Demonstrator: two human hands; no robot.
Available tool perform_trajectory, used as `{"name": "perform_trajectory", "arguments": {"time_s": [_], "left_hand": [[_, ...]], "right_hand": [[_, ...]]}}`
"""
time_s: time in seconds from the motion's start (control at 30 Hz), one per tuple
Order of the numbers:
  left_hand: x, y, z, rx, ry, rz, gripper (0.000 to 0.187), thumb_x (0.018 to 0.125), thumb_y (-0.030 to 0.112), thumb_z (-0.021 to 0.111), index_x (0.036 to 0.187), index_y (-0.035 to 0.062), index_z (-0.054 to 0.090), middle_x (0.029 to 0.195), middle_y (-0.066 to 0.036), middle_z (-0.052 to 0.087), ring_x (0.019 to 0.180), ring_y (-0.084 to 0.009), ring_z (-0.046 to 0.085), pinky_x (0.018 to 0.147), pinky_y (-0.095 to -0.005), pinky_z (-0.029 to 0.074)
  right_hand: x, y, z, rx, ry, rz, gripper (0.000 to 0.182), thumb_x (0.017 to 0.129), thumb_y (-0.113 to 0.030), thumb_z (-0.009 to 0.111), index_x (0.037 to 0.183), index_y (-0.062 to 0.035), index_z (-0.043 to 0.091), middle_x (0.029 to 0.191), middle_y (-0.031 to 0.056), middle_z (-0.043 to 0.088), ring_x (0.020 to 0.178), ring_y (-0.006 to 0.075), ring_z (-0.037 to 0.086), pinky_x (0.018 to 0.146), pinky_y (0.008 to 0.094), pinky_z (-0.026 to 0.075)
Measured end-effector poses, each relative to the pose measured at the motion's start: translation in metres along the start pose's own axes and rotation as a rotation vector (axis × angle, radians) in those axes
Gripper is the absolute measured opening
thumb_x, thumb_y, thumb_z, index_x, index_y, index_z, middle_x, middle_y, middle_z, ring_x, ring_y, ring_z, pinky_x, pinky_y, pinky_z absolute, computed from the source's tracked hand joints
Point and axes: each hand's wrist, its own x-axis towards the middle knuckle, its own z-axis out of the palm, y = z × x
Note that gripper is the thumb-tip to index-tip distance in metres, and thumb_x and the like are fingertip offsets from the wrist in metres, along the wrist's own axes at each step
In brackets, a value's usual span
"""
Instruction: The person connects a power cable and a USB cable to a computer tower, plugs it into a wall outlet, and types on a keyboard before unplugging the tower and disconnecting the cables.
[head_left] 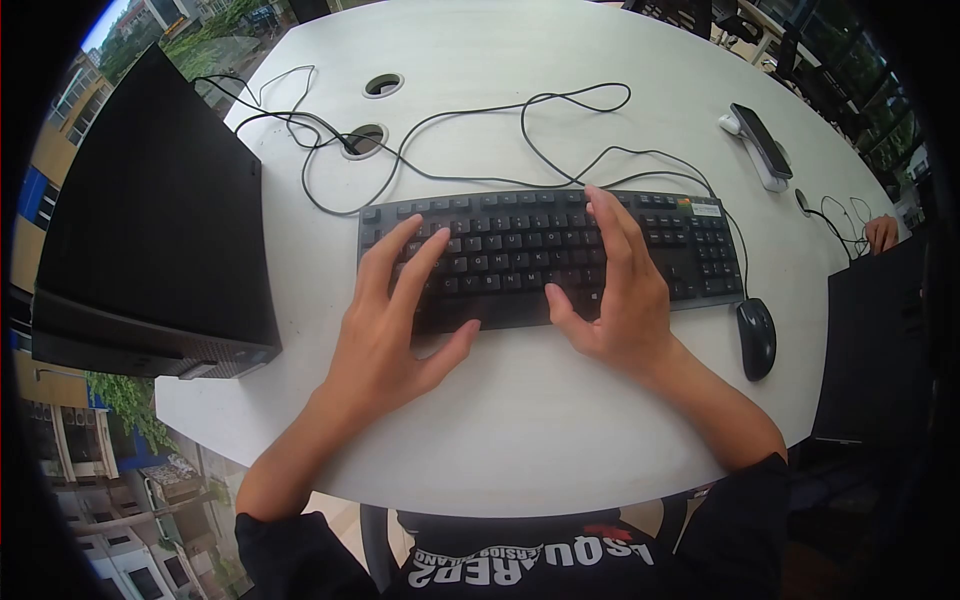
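Note:
A black keyboard [500, 262] lies on the white table in front of me, with a small label at its upper right corner. Over its left end is my left hand [390, 310], fingers stretched across the keys and thumb spread out near the front edge. My right hand [627, 290] is turned on its side over the right part of the letter keys, its fingers pointing away from me and the thumb apart by the front rows. Neither hand holds anything. A black mouse [756, 340] rests to the right of the keyboard, beyond my right hand.
A black monitor [160, 220] stands at the left, another dark screen [875, 350] at the right. Black cables [450, 180] loop behind the keyboard near two round table holes [383, 85]. A phone [762, 140] sits on a white stand. Another person's hand [882, 234] shows at far right.

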Motion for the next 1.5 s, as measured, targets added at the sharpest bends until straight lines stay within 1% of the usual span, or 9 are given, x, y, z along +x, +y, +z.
{"name": "perform_trajectory", "arguments": {"time_s": [0.07,0.13,0.43,0.53,0.73,0.93,1.03,1.17,1.5], "left_hand": [[0.001,0.0,-0.001,0.008,0.019,0.016,0.087,0.079,0.014,0.088,0.155,0.0068,0.047,0.154,-0.023,0.045,0.138,-0.042,0.053,0.11,-0.0479,0.051],[0.002,0.001,-0.001,-0.01,0.02,0.009,0.085,0.08,0.017,0.086,0.155,0.0064,0.047,0.153,-0.023,0.045,0.132,-0.0419,0.057,0.103,-0.0473,0.054],[0.002,0.0,0.0,0.01,-0.011,-0.029,0.083,0.082,0.017,0.085,0.155,0.006,0.047,0.144,-0.021,0.055,0.116,-0.038,0.067,0.092,-0.0429,0.059],[0.002,0.001,0.0,0.034,0.009,-0.021,0.082,0.082,0.016,0.085,0.155,0.0055,0.048,0.141,-0.02,0.058,0.113,-0.0357,0.068,0.09,-0.0412,0.059],[0.004,0.001,0.003,0.125,0.017,0.059,0.078,0.082,0.017,0.086,0.151,0.002,0.052,0.123,-0.018,0.068,0.112,-0.0347,0.067,0.094,-0.0408,0.056],[0.005,0.002,0.009,0.13,0.035,0.025,0.073,0.082,0.022,0.088,0.145,0.0007,0.058,0.119,-0.014,0.068,0.107,-0.0329,0.064,0.091,-0.0424,0.055],[0.007,0.004,0.014,0.243,0.031,0.058,0.069,0.083,0.027,0.087,0.14,-0.0013,0.062,0.119,-0.014,0.066,0.108,-0.0321,0.062,0.09,-0.0424,0.054],[0.006,0.005,0.02,0.314,0.041,0.078,0.064,0.084,0.031,0.087,0.133,-0.0046,0.066,0.12,-0.015,0.063,0.107,-0.0323,0.06,0.091,-0.0426,0.053],[0.004,0.006,0.023,0.364,0.035,0.1,0.065,0.083,0.031,0.086,0.131,-0.0073,0.064,0.122,-0.016,0.062,0.109,-0.0344,0.059,0.095,-0.0444,0.052]], "right_hand": [[-0.002,-0.001,0.001,-0.002,0.006,0.017,0.097,0.081,-0.018,0.081,0.162,-0.0001,0.03,0.151,0.0222,0.049,0.121,0.0361,0.063,0.096,0.0385,0.056],[-0.002,-0.003,0.0,-0.004,0.005,0.044,0.095,0.081,-0.018,0.081,0.161,-0.0007,0.033,0.147,0.0206,0.052,0.112,0.034,0.066,0.09,0.0376,0.058],[-0.002,-0.003,0.002,-0.053,0.014,0.013,0.093,0.081,-0.018,0.081,0.161,-0.0019,0.035,0.135,0.0172,0.059,0.09,0.0295,0.069,0.079,0.0352,0.059],[0.002,-0.003,0.003,-0.064,0.045,-0.031,0.091,0.082,-0.017,0.081,0.16,-0.0017,0.038,0.121,0.0146,0.066,0.087,0.0273,0.068,0.077,0.0348,0.059],[0.002,-0.01,-0.002,-0.092,-0.018,0.066,0.074,0.081,-0.018,0.08,0.148,0.0009,0.054,0.095,0.0082,0.068,0.086,0.0245,0.066,0.075,0.0333,0.057],[0.004,-0.014,-0.001,-0.215,-0.122,-0.042,0.051,0.083,-0.029,0.079,0.122,0.0027,0.069,0.104,0.0122,0.063,0.101,0.0287,0.061,0.089,0.0404,0.052],[0.005,-0.016,0.0,-0.206,-0.126,-0.038,0.047,0.081,-0.024,0.08,0.118,0.0032,0.071,0.109,0.0146,0.064,0.101,0.032,0.062,0.087,0.0424,0.05],[0.001,-0.015,0.004,-0.214,-0.114,-0.046,0.048,0.084,-0.031,0.078,0.115,0.0037,0.07,0.107,0.0138,0.062,0.104,0.0311,0.059,0.094,0.0432,0.048],[-0.001,-0.016,0.003,-0.222,-0.112,-0.041,0.047,0.084,-0.03,0.078,0.115,0.004,0.07,0.106,0.0138,0.061,0.102,0.031,0.059,0.094,0.0434,0.048]]}}
